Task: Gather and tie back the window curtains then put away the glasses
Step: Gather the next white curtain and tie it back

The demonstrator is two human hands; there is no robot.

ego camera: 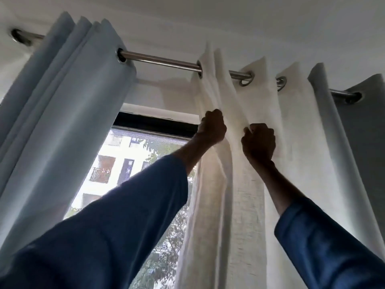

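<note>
White fabric is clenched in both fists. The fingers (pixel 214 116) of the left hand (pixel 211 127) are curled tight around a fold of the white curtain (pixel 245 205) near its left edge. Those of the right hand (pixel 258 141) grip a neighbouring fold just beside it and slightly lower. Both hands are held overhead, apart from each other, with a pleat of cloth between them. Dark blue sleeves (pixel 125 215) cover both forearms. The white curtain hangs by metal eyelets (pixel 246 80) from a steel curtain rod (pixel 160 60); its pleats sit close together at the left and looser toward the right. On the same rod, to its right and touching it, hangs a grey-blue curtain (pixel 358 132). A pale blue curtain (pixel 62 111) is bunched at the rod's left end, well apart from the white one. Between the two, the window (pixel 125 163) stands uncovered, with a black frame along its top. A pale building and tree foliage show through the glass.
</note>
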